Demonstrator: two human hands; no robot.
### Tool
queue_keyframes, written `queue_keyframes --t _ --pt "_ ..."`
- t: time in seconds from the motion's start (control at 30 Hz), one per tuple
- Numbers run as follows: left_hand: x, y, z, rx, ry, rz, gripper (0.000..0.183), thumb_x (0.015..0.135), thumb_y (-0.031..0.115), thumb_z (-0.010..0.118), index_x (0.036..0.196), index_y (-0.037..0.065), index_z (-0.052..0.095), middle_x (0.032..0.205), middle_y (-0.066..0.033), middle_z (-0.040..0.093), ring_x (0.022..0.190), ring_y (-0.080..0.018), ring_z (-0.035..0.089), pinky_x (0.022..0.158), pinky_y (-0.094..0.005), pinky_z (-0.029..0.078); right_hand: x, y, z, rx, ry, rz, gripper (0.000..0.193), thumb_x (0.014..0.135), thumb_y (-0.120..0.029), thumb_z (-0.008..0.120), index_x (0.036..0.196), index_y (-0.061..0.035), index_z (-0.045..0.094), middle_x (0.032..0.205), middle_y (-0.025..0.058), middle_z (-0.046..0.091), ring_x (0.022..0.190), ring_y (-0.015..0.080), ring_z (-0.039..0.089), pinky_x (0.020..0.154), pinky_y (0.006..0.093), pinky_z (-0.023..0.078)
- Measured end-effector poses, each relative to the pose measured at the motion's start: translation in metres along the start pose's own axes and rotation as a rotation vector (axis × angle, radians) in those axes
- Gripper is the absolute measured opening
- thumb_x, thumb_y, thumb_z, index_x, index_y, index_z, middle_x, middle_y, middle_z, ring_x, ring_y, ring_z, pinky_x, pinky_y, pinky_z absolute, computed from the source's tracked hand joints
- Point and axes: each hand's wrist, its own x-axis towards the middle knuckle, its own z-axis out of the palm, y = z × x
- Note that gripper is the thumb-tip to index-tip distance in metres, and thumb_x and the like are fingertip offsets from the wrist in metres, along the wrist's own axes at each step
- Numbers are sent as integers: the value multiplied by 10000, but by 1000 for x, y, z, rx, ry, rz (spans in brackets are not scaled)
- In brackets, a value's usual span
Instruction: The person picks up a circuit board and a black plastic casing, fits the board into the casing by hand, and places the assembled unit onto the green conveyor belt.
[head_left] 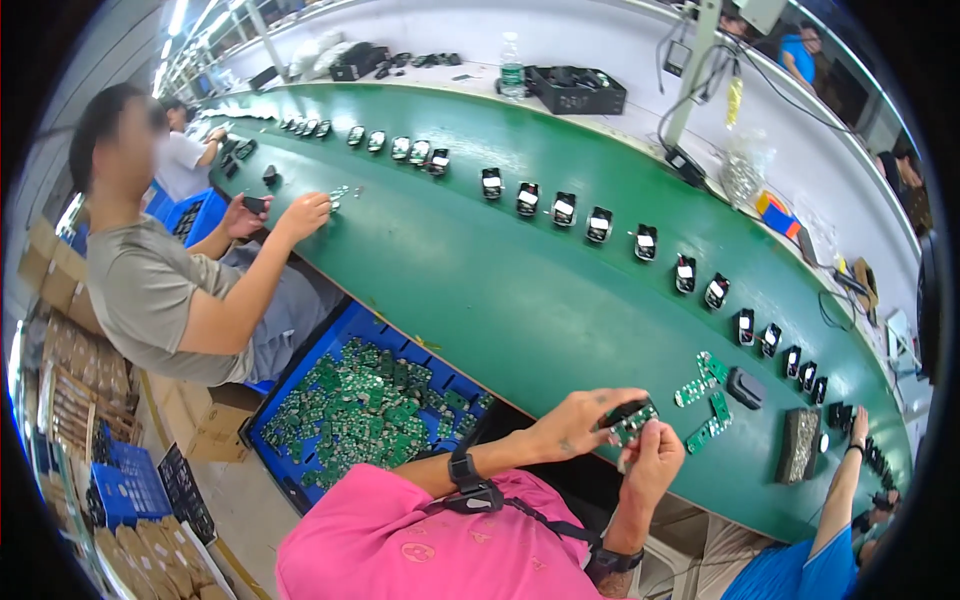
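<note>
Over the near edge of the green bench, my left hand (578,424) is closed round a small black plastic housing (624,410). A green circuit board (634,428) lies against the housing's open side. My right hand (655,462) pinches this board's lower edge between thumb and fingers. Just right of my hands, several loose green circuit boards (708,432) lie on the bench. Beside them rests a dark housing (744,388). Whether the held board is seated inside the housing, I cannot tell.
A row of black housings (564,208) runs along the green bench (480,290). A blue crate (290,490) of circuit boards stands left of me. One co-worker (170,270) sits at the left; another's arm (840,490) reaches in at right, near a speckled block (798,446).
</note>
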Motion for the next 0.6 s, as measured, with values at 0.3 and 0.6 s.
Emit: queue_keyframes --t 0.3,0.6 --pt "-6 14 3 5 43 -42 495 895 -5 613 1378 93 563 1175 -186 675 961 -341 696 808 -387 563 -3 -16 -1 -242 -49 -104 284 992 -145 636 749 -13 572 592 5 542 460 66 493 398 233 357" --pt "0 33 -25 -23 -27 -214 598 862 -77 528 1444 58 502 1214 -154 660 892 -227 699 727 -332 565 6 -32 29 -368 26 -7 202 938 -138 708 813 14 662 632 5 605 504 56 542 448 210 399"
